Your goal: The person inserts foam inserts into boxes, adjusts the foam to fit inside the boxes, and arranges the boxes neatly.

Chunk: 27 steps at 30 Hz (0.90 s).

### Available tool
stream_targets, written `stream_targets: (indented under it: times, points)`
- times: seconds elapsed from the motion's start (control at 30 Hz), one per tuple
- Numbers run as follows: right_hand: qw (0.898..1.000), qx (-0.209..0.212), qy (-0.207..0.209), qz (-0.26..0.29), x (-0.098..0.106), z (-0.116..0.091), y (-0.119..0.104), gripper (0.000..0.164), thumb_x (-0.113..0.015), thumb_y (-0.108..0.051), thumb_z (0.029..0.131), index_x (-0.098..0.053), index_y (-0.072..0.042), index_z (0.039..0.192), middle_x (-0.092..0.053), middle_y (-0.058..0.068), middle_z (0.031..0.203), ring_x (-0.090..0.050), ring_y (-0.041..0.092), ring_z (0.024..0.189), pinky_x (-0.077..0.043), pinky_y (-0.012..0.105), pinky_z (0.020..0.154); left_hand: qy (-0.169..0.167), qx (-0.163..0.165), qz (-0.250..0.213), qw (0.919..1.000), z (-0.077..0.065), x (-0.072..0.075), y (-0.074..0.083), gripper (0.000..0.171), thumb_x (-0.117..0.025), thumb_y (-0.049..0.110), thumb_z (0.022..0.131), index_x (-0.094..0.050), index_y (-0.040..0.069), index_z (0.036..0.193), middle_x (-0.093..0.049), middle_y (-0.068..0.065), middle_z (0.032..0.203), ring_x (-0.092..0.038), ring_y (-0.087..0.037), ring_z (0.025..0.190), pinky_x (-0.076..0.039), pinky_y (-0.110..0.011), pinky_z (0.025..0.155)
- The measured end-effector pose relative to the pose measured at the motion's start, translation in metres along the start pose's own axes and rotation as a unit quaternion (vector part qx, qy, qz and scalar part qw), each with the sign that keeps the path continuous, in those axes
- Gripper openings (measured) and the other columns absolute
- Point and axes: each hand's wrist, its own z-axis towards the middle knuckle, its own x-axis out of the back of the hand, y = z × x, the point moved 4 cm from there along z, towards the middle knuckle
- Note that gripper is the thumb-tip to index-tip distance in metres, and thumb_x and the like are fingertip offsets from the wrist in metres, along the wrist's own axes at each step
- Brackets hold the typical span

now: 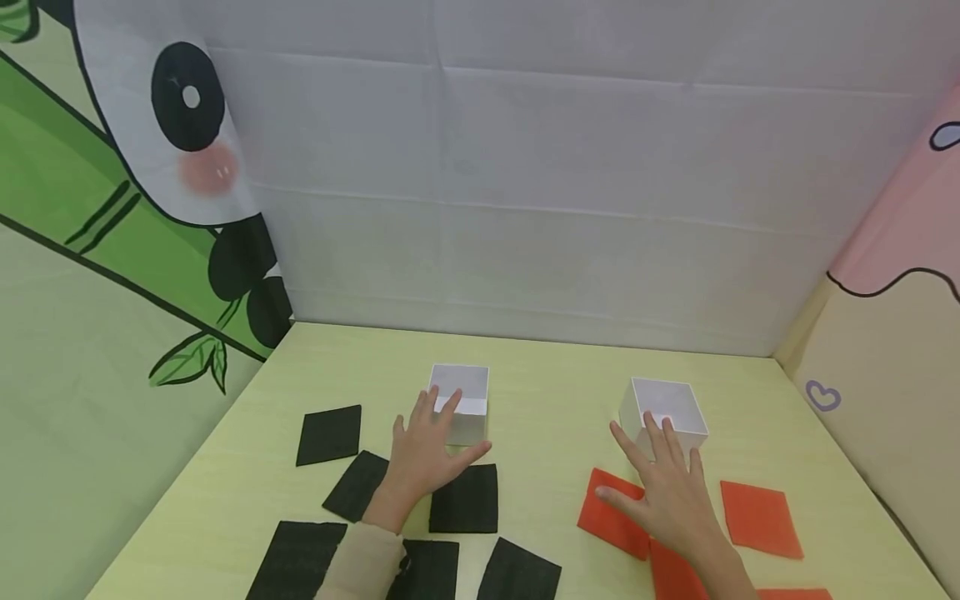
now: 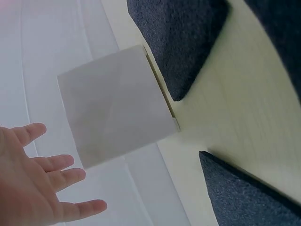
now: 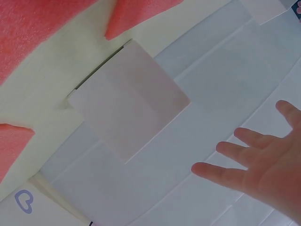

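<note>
My left hand [image 1: 423, 454], fingers spread and holding nothing, hovers over the near side of an open-topped white box [image 1: 471, 429]. In the left wrist view that hand [image 2: 35, 186] is apart from the smooth face of the box [image 2: 115, 108]. To the right, my other hand [image 1: 671, 500] has its fingers fanned out in front of a second white box [image 1: 632, 417], overlapping its near wall in the head view. The right wrist view has this hand [image 3: 263, 165] apart from the box [image 3: 129, 101]. Black fabric squares [image 1: 463, 500] lie around the left hand, and red squares [image 1: 611, 512] around the right.
Several more black squares [image 1: 328, 435] are scattered on the left half of the pale table [image 1: 555, 400]. Another red square [image 1: 761, 518] lies toward the right edge. A white sheet [image 1: 562, 167] hangs behind the table, with printed cartoon panels at both sides.
</note>
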Motion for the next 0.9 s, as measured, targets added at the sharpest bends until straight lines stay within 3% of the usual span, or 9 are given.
stream_targets:
  times: [0.6, 0.9]
  points:
    - [1.000, -0.001, -0.007, 0.002, 0.001, -0.001, 0.004, 0.075, -0.058, -0.056, 0.077, -0.033, -0.021, 0.139, -0.022, 0.022, 0.141, -0.010, 0.042, 0.128, -0.013, 0.069, 0.087, 0.016, 0.042, -0.029, 0.9986, 0.019, 0.001, -0.026, 0.078, -0.057, 0.055, 0.078, -0.040, 0.004, 0.134, -0.043, -0.020, 0.129, -0.041, -0.035, 0.116, -0.035, -0.054, 0.086]
    - [1.000, -0.015, -0.027, 0.001, 0.000, -0.004, 0.005, 0.075, -0.055, -0.058, 0.077, -0.034, -0.020, 0.138, -0.021, 0.022, 0.141, -0.012, 0.043, 0.127, -0.014, 0.070, 0.087, -0.014, 0.090, -0.082, 0.9925, 0.024, -0.005, -0.036, 0.075, -0.056, 0.051, 0.081, -0.040, -0.002, 0.132, -0.046, -0.020, 0.128, -0.043, -0.034, 0.116, -0.035, -0.051, 0.088]
